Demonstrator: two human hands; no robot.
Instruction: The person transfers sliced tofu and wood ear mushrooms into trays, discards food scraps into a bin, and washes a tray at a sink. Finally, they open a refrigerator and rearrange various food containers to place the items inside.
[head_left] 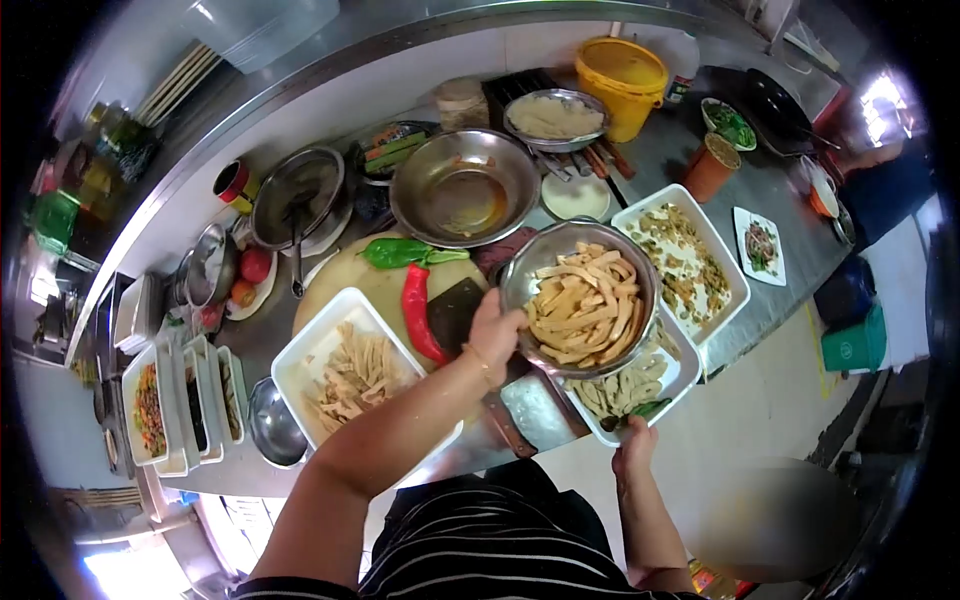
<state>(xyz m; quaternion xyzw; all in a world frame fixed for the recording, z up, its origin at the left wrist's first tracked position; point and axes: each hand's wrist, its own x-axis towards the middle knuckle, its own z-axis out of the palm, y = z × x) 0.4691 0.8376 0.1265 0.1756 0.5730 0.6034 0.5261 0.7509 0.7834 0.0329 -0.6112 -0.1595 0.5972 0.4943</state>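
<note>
While the left hand (493, 335) clamps its fingers (510, 318) over the near-left rim of a steel bowl (585, 300), thumb inside, the bowl sits mouth-up and roughly level above the bench (775, 195). The bowl is round, with no long axis of its own. Its pale tofu strips (580, 310) mostly run diagonally, lower left to upper right. The right hand (635, 445) meets the near corner of the white tray (672, 385) just beneath the bowl. Its fingers are tucked under the rim, so their closure cannot be told. Three white trays hold food: this one, a left tray (310, 350) and a right tray (725, 265). One red chilli (418, 310) lies beside one cleaver (455, 310).
</note>
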